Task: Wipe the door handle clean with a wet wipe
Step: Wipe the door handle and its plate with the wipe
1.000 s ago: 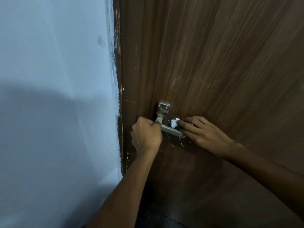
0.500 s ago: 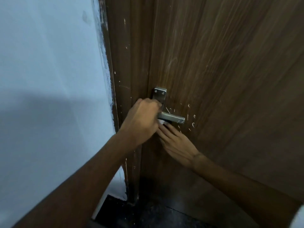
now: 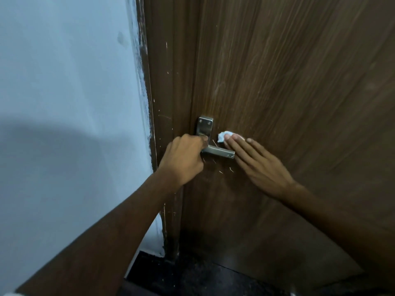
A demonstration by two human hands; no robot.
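Observation:
A silver lever door handle (image 3: pixel 220 152) with a rectangular backplate (image 3: pixel 204 126) is mounted on a dark brown wooden door (image 3: pixel 299 92). My left hand (image 3: pixel 183 159) is closed around the inner end of the lever, near the backplate. My right hand (image 3: pixel 256 161) lies flat with its fingers stretched out, just right of and above the lever's free end. Its fingertips press a small crumpled white wet wipe (image 3: pixel 224 136) against the door above the lever.
A pale blue wall (image 3: pixel 64 103) fills the left side and meets the brown door frame (image 3: pixel 164 103), which carries white paint specks. Small white scratches mark the door below the handle. Dark floor (image 3: pixel 192 278) lies at the bottom.
My right hand rose from under the lever to above it, and the wipe came back into sight at its fingertips. My left hand stayed on the handle. The view shifted.

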